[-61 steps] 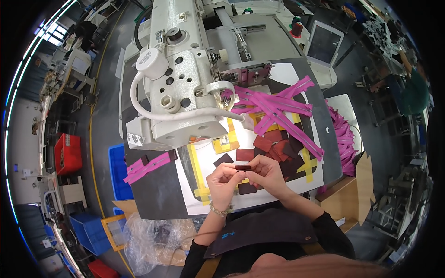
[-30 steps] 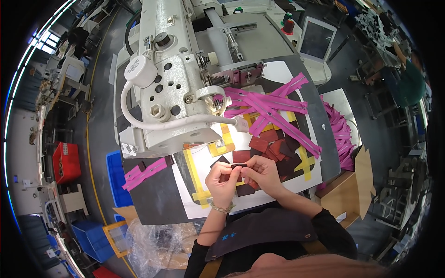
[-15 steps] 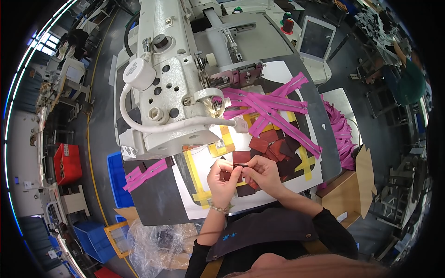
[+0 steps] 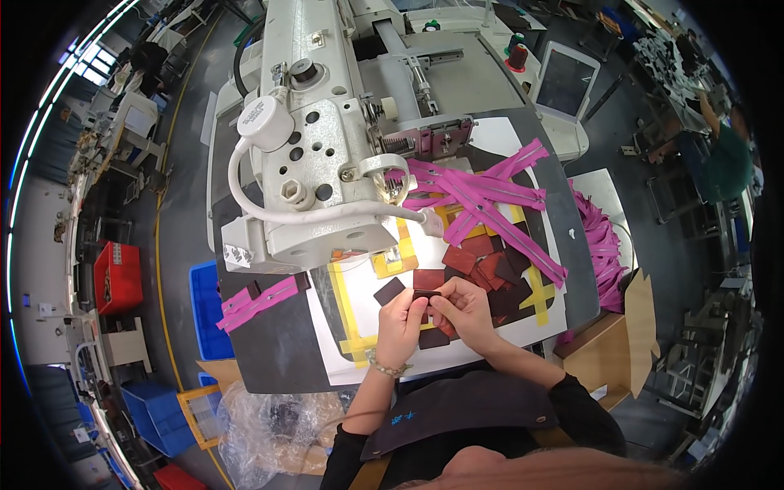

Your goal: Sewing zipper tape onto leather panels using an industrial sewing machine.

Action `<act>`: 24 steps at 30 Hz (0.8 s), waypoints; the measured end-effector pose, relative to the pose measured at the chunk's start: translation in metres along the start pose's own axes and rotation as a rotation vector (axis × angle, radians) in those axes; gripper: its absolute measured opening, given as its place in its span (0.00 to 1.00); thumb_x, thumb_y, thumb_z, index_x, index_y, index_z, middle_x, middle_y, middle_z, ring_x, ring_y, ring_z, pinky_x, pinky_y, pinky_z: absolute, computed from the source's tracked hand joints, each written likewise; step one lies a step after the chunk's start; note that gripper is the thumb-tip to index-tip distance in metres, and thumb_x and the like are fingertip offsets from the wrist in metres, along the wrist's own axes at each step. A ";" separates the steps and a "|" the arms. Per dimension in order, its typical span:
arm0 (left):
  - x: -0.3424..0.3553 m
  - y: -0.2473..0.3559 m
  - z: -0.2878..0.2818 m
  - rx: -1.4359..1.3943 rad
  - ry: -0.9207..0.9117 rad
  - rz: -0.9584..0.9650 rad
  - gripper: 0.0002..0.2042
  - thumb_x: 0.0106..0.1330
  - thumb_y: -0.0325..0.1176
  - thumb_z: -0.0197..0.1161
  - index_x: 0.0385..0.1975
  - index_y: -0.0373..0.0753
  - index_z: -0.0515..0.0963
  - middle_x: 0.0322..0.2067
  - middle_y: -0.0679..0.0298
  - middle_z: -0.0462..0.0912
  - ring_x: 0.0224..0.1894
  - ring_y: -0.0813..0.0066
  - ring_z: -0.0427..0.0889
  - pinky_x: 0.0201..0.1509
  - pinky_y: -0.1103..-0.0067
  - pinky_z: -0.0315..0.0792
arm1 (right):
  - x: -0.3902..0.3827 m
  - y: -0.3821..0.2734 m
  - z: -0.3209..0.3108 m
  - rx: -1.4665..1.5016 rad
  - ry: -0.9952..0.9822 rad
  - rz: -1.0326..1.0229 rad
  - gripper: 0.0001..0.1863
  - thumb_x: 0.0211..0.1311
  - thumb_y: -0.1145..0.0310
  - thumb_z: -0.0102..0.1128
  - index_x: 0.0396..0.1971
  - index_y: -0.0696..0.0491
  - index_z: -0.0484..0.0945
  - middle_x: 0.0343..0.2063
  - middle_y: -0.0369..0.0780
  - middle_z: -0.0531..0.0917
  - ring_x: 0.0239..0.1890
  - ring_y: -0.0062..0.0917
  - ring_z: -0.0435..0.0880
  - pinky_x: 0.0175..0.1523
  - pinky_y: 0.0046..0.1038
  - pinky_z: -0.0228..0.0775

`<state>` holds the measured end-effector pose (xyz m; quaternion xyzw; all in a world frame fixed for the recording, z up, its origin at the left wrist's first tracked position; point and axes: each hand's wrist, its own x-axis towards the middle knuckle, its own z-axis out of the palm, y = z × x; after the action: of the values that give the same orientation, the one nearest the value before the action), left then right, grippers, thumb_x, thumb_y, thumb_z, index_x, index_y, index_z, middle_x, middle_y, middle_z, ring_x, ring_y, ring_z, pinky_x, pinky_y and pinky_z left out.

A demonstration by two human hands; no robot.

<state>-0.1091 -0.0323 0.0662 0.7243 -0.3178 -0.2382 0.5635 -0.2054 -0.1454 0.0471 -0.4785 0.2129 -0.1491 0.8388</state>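
One narrow dark piece (image 4: 425,293) — left hand (image 4: 399,330), right hand (image 4: 468,314) pinching, ribbonlike zippers (image 4: 511,234)

The floor (image 4: 181,214) is grey, with a yellow line (image 4: 158,245) running along it, bowed by the lens. Beyond it on the left, a row of cluttered benches (image 4: 102,151) follows a pale wall (image 4: 49,278). Dark curtains (image 4: 47,147) hang there, and a bright window (image 4: 92,64) stands at upper left. Thin white light strips (image 4: 11,269) glow along the far left edge. A red bin (image 4: 122,286) sits above a white cabinet (image 4: 128,343), with a blue bin (image 4: 163,420) lower down. In the middle stands a dark worktop (image 4: 273,355). On the right, the floor looks dimmer, and another bench (image 4: 682,116) carries a greyish heap.
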 end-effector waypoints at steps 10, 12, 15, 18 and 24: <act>0.001 0.005 0.004 0.006 0.055 0.004 0.09 0.69 0.31 0.56 0.32 0.32 0.77 0.20 0.60 0.78 0.21 0.75 0.76 0.27 0.79 0.69 | 0.003 0.006 0.000 0.048 0.002 -0.060 0.04 0.65 0.74 0.59 0.33 0.58 0.74 0.24 0.36 0.82 0.21 0.09 0.77 0.20 0.11 0.61; 0.001 0.004 0.004 0.022 0.056 0.002 0.08 0.68 0.31 0.57 0.31 0.32 0.77 0.20 0.60 0.78 0.21 0.75 0.76 0.26 0.79 0.69 | 0.004 0.007 -0.001 0.040 0.005 -0.068 0.04 0.66 0.74 0.58 0.33 0.58 0.74 0.24 0.36 0.82 0.21 0.09 0.77 0.19 0.11 0.60; 0.001 0.003 0.005 0.022 0.066 0.008 0.08 0.68 0.31 0.57 0.31 0.32 0.77 0.20 0.60 0.78 0.21 0.74 0.76 0.26 0.79 0.68 | 0.004 0.009 -0.003 0.045 -0.002 -0.071 0.04 0.65 0.74 0.59 0.33 0.58 0.74 0.24 0.36 0.82 0.20 0.09 0.76 0.18 0.12 0.60; 0.001 0.002 0.004 0.018 0.069 0.016 0.08 0.67 0.31 0.58 0.30 0.32 0.77 0.20 0.60 0.78 0.21 0.74 0.76 0.26 0.79 0.68 | 0.004 0.010 -0.003 0.014 0.019 -0.076 0.04 0.65 0.74 0.59 0.33 0.58 0.73 0.24 0.37 0.82 0.19 0.09 0.75 0.17 0.12 0.59; 0.001 -0.002 0.006 0.024 0.081 0.048 0.08 0.67 0.30 0.59 0.29 0.32 0.76 0.20 0.60 0.77 0.21 0.74 0.75 0.25 0.78 0.67 | 0.003 0.005 -0.003 0.003 0.021 -0.052 0.05 0.65 0.74 0.59 0.32 0.57 0.73 0.23 0.35 0.81 0.19 0.09 0.75 0.19 0.12 0.61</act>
<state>-0.1121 -0.0372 0.0623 0.7323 -0.3147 -0.1913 0.5728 -0.2045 -0.1463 0.0404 -0.4809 0.2089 -0.1764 0.8330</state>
